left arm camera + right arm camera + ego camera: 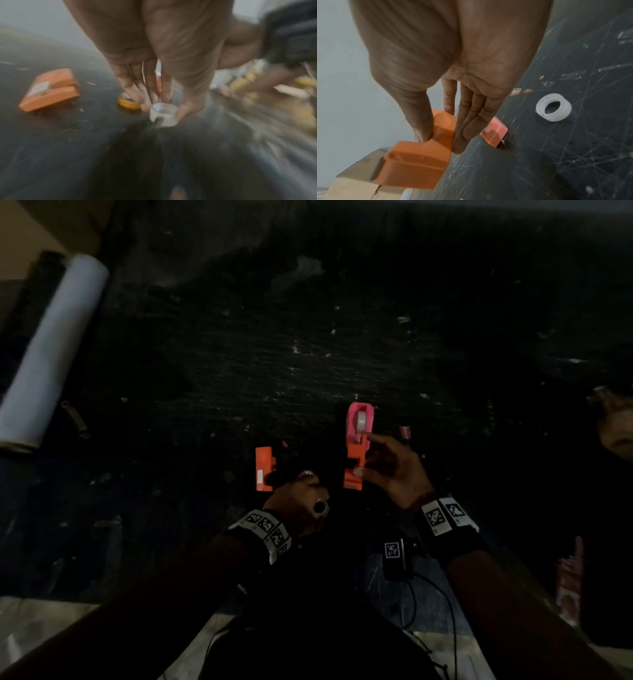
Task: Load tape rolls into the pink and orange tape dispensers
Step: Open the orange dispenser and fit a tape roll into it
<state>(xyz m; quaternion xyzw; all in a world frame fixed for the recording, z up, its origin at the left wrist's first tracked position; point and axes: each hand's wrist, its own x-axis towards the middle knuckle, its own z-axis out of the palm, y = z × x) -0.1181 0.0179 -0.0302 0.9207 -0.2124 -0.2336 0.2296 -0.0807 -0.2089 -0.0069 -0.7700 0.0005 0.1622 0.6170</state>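
Observation:
The pink dispenser (359,422) stands on the dark table (308,354) with a white roll seated in it; its corner (494,132) shows in the right wrist view. My right hand (368,460) pinches an orange dispenser (354,474) between thumb and fingers (458,135), lifted just in front of the pink one, index tip touching the pink body. My left hand (301,491) grips a small clear tape roll (163,115) at its fingertips, low over the table. A second orange dispenser piece (265,469) (49,89) lies flat to the left.
A yellow tape roll (128,103) lies by my left fingers. A white ring-shaped roll (553,108) sits on the table right of the pink dispenser. A long white cylinder (51,350) lies far left, a cardboard box (351,186) beyond the edge, and a cabled black device (394,556) near me.

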